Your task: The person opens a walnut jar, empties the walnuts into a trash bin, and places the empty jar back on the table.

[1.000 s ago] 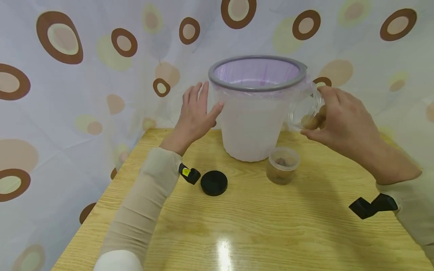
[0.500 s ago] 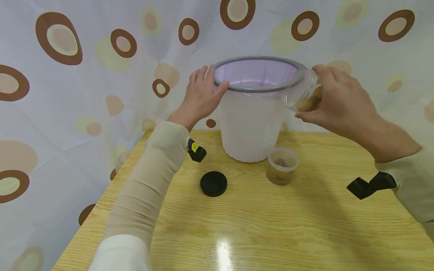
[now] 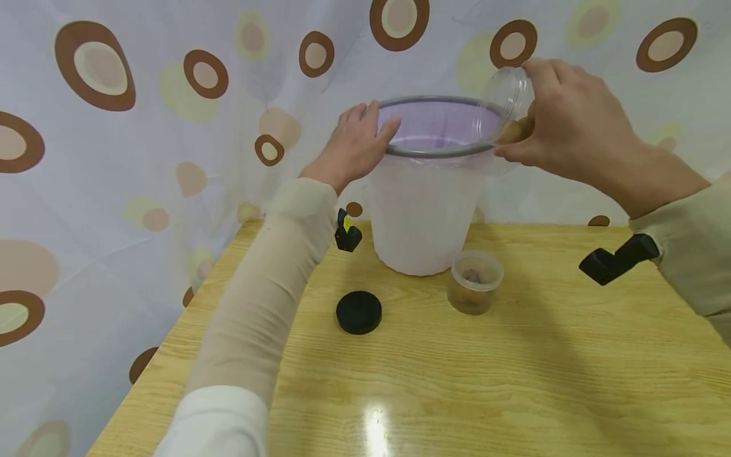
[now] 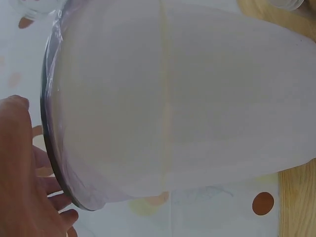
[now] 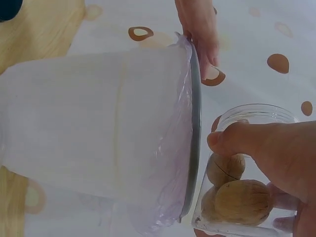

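My right hand grips a clear jar and holds it tipped, its mouth facing left over the right side of the bin's grey rim. Several walnuts lie inside the jar, as the right wrist view shows. The white trash bin stands upright, lined with a thin purple bag. At the bin's left rim is my left hand, thumb spread from the fingers and fingertips right at the edge. The bin's bottom inside is hidden.
A small clear tub with brownish contents stands in front of the bin on the wooden table. Left of it lies a round black lid. A patterned curtain hangs behind the table and along its left side.
My right hand has raised the jar from beside the bin to rim height and above, tilting it over the edge. My left hand has moved up and right onto the left rim.
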Tool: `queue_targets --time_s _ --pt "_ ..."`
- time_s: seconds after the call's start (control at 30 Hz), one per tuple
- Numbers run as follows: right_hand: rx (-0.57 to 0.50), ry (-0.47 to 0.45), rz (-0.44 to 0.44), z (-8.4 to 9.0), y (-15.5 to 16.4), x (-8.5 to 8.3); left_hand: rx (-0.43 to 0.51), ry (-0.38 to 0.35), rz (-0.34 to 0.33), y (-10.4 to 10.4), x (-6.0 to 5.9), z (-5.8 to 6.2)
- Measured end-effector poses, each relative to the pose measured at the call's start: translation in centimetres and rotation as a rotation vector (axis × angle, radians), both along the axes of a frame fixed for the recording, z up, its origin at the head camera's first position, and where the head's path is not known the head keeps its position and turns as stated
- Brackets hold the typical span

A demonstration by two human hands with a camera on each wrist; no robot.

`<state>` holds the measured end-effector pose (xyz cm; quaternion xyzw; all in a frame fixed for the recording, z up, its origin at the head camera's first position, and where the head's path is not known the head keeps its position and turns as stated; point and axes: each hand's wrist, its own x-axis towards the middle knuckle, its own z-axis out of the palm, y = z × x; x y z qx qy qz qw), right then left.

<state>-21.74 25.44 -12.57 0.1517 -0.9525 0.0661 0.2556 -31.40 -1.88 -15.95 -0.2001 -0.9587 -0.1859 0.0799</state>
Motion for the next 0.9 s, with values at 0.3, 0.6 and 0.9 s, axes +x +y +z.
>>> queue_targets --time_s 0.3,0.6,0.9 --pt "0.073 0.015 0.003 1.1 -0.4 -2.2 -0.1 -0.024 0.017 0.7 -0.3 0.3" --pt "0.201 0.021 -0.017 1.7 -0.3 -3.4 -0.179 -0.083 0.068 0.9 -0.4 0.2" --pt "0.261 -0.008 -0.072 1.7 0.9 -4.4 -0.174 -0.067 0.057 1.6 -0.4 0.1"
